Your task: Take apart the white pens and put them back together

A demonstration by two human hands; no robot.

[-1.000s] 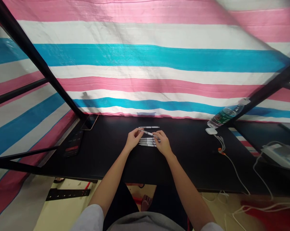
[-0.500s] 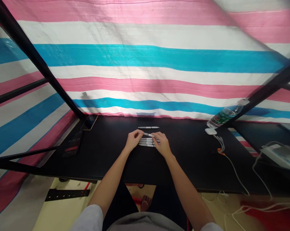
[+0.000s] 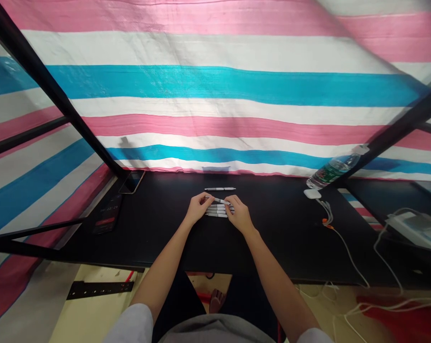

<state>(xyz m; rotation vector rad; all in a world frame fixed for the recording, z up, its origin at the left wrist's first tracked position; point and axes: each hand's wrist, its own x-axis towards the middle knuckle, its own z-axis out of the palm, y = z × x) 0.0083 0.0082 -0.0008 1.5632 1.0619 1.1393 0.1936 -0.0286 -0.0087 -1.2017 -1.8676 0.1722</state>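
Left hand (image 3: 200, 208): fingers together, pinching the left end of a white pen (image 3: 217, 200). Right hand (image 3: 239, 215): fingers clamped on its other end, sitting closer to the left hand than a second ago. Pen tilted just above a row of white pens (image 3: 217, 211) on the black desk (image 3: 272, 247); another pen (image 3: 220, 188) lies beyond.

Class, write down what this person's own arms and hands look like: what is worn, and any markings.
The left hand and right hand are bare, without gloves or visible markings. Pale grey sleeves cover the upper arms.
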